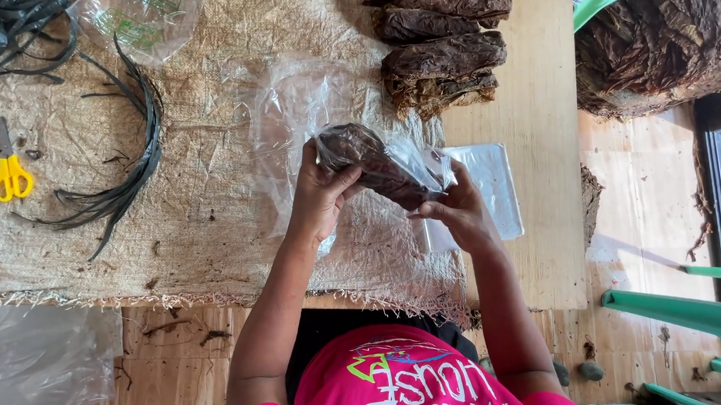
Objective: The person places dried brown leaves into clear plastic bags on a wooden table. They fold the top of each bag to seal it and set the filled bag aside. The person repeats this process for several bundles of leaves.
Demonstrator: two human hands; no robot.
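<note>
I hold a bundle of dark brown dried leaves inside a clear plastic bag (383, 167) above a low wooden board. My left hand (321, 195) grips the bundle's left end through the plastic. Pinching the bag's open end at the right is my right hand (457, 210). A stack of several similar dark leaf bundles (441, 38) lies on the board just beyond my hands. A flat pile of clear plastic bags (491, 189) rests under my right hand.
Woven sacking (202, 153) covers the left of the board. On it lie yellow-handled scissors (8, 167), black straps (124, 170) and loose clear plastic (290, 107). A large heap of dried leaves (656, 35) sits top right. Green plastic chair parts (695, 312) stand lower right.
</note>
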